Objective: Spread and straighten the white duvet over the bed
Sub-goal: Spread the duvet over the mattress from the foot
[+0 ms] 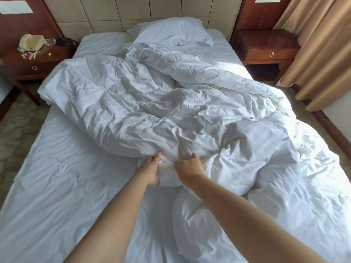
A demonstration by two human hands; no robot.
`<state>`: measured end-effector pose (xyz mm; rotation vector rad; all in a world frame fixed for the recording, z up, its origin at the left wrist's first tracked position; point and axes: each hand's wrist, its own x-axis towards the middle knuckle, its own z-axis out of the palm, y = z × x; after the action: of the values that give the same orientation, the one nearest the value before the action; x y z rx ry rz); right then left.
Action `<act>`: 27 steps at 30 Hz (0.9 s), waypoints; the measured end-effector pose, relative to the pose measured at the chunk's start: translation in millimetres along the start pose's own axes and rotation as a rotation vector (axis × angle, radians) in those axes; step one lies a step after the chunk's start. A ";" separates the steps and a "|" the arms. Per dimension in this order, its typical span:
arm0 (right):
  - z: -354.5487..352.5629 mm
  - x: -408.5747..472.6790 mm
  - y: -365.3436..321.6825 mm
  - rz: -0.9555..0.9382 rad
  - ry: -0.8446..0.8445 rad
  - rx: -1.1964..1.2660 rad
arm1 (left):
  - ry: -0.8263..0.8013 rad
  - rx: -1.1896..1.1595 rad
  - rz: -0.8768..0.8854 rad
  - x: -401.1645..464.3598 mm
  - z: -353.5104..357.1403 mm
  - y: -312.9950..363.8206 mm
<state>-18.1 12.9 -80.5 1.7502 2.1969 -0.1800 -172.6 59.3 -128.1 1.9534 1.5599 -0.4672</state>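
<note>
The white duvet point(171, 99) lies crumpled in a diagonal heap across the bed point(57, 168), bunched from the upper left toward the lower right, with the sheet bare at the lower left. My left hand point(150, 170) grips a folded edge of the duvet near the middle of the bed, fingers curled under the cloth. Just to its right, my right hand point(188, 167) is closed on the same bunched edge, its fingertips buried in the fabric. Both arms reach forward from the foot of the bed.
Two white pillows point(171, 31) lie at the padded headboard point(133, 12). A wooden nightstand point(28, 61) with a tissue box stands at the left, another nightstand point(266, 48) at the right. Beige curtains point(322, 44) hang along the right side. Patterned floor shows at the left.
</note>
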 end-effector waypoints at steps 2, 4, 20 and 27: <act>-1.3 -2.4 -2.3 -0.023 0.043 0.040 | 0.068 -0.037 -0.010 -5.5 4.3 1.2; -9.8 -7.2 0.5 -0.008 0.154 0.046 | 0.200 -0.115 -0.007 -12.7 4.8 1.7; -111.7 -154.4 -21.5 -0.045 0.803 0.343 | 0.763 -0.398 0.124 -210.4 -18.8 58.8; -158.2 -190.0 -70.2 -0.140 0.837 0.267 | 0.968 -0.179 0.040 -292.6 -63.3 11.2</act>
<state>-76.4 -132.5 123.2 2.0627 2.9880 0.3045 -240.9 -123.3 99.3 2.1698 1.9883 0.7369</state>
